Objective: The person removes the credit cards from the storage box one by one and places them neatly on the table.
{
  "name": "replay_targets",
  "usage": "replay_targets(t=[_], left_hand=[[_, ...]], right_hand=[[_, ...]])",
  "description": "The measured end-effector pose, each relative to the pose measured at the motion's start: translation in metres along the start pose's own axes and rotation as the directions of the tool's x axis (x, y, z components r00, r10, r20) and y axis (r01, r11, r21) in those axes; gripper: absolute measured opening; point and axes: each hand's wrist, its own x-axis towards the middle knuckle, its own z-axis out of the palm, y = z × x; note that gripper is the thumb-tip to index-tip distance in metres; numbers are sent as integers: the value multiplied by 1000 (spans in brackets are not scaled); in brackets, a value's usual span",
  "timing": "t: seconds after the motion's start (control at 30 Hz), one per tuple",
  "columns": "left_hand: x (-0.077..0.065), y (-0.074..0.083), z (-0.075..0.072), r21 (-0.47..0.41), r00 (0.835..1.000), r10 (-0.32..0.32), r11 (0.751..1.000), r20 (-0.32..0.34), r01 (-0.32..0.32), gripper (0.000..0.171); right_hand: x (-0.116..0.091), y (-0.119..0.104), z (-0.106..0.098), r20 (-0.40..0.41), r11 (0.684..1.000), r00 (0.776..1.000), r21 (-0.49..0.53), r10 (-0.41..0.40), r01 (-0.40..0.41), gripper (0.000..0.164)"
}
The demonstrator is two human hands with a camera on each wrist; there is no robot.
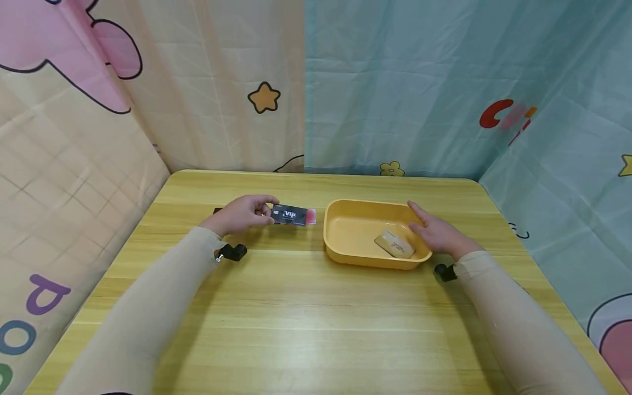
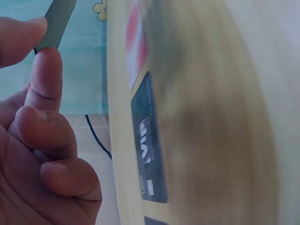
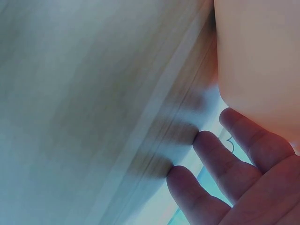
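My left hand (image 1: 242, 213) pinches a dark bank-style card marked "Vip" (image 1: 290, 214) by its left end, above the table and left of the yellow plastic basin (image 1: 340, 256). In the left wrist view the held card (image 2: 60, 23) is edge-on between thumb and forefinger, other fingers curled. A second dark VIP card (image 2: 149, 140) and a pink-and-white card (image 2: 136, 44) lie on the table below. On the basin's right side, my right hand (image 1: 436, 231) holds the rim, thumb inside and fingers along the outer wall (image 3: 258, 56). A gold-beige card (image 1: 395, 243) lies in the basin.
The wooden table (image 1: 306, 318) ends at printed curtains (image 1: 390, 82) behind and on both sides. Part of a dark item (image 1: 217, 210) shows behind my left hand. Black wrist cameras (image 1: 233, 252) hang below both wrists.
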Motion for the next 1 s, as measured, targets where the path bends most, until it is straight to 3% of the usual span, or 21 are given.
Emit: replay_targets(t=[0.27, 0.5, 0.73, 1.0], left_hand=[[-2, -3, 14, 25, 998, -5, 1000, 59, 4, 51], [-3, -9, 23, 41, 998, -1, 999, 63, -1, 53], [-2, -11, 33, 17, 994, -42, 999, 103, 40, 47], [-2, -13, 43, 75, 992, -57, 996, 115, 49, 55]], right_hand=[[3, 1, 0, 9, 1000, 1000, 6, 6, -7, 68], [3, 2, 0, 13, 1000, 1000, 14, 3, -3, 69], [4, 2, 0, 18, 1000, 1000, 12, 16, -16, 69], [4, 2, 1, 16, 1000, 1000, 13, 8, -8, 69]])
